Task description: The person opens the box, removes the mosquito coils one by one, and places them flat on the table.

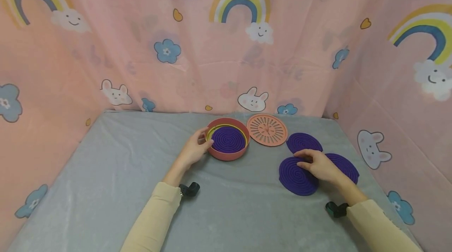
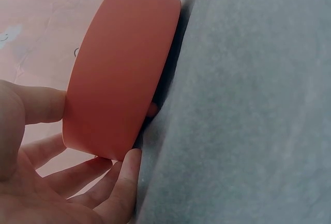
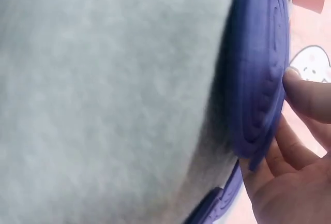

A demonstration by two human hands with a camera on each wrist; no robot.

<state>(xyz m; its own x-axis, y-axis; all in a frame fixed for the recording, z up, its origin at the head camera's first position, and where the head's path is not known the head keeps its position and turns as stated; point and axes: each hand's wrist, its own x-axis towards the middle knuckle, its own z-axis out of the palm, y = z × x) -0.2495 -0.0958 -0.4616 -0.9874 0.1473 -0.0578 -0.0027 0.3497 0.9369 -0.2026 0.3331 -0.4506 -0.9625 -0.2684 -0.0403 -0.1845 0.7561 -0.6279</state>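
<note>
A round salmon-red box [image 1: 227, 157] holds a purple spiral coil [image 1: 228, 139] with a yellow ring around it. My left hand [image 1: 195, 147] grips the box's left side, thumb at the rim and fingers around the wall; the left wrist view shows the box wall [image 2: 121, 69] between thumb and fingers. On the right, my right hand [image 1: 319, 165] pinches the edge of a purple spiral disc [image 1: 298, 176]. In the right wrist view the thumb lies on the face of that disc [image 3: 261, 69], the fingers behind it. The disc looks tilted there.
An orange slotted lid [image 1: 267, 130] lies beside the box. Two more purple spiral discs lie at the right, one behind [image 1: 304, 142] and one partly under my right hand [image 1: 344, 167]. A grey cloth [image 1: 106, 181] covers the table; a pink printed curtain [image 1: 197, 83] hangs behind.
</note>
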